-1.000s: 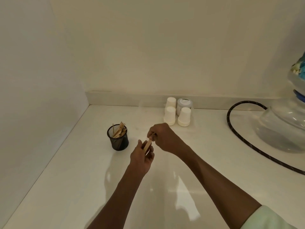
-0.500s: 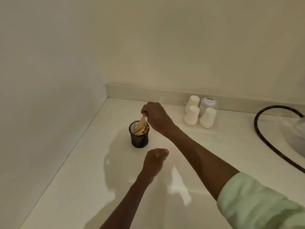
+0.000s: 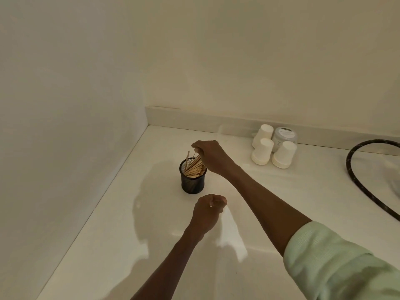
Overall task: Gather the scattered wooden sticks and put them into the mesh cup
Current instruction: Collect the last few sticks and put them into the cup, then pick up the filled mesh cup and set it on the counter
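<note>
Walls (image 3: 65,83) of pale cream colour meet in a corner at the left, and below them lies a white glossy counter (image 3: 129,213) with a low ledge along its back edge. On this counter, not far from the corner, stands the mesh cup (image 3: 192,180), black and upright. The wooden sticks (image 3: 194,165) are inside it, leaning in a fan toward the left, with their upper ends above the rim. The right hand (image 3: 211,155) is over the right side of the cup, its knuckles up and its fingers curled downward to the stick tops; it seems to pinch one or two thin sticks between thumb and fingers, but the fingertips are hidden behind the hand and I cannot tell this with certainty. The left hand (image 3: 207,211) is in front of the cup, near it and not touching it, closed in a loose fist with the thumb laid on the curled fingers, and nothing is seen inside it. Further right, near the ledge, three white paper cups (image 3: 263,151) stand upside down, close around a small round jar (image 3: 284,135) with a pale lid. A pale green sleeve (image 3: 337,263) covers the right arm at the lower right. At the far right a dark braided hose (image 3: 355,161) curves over the counter.
</note>
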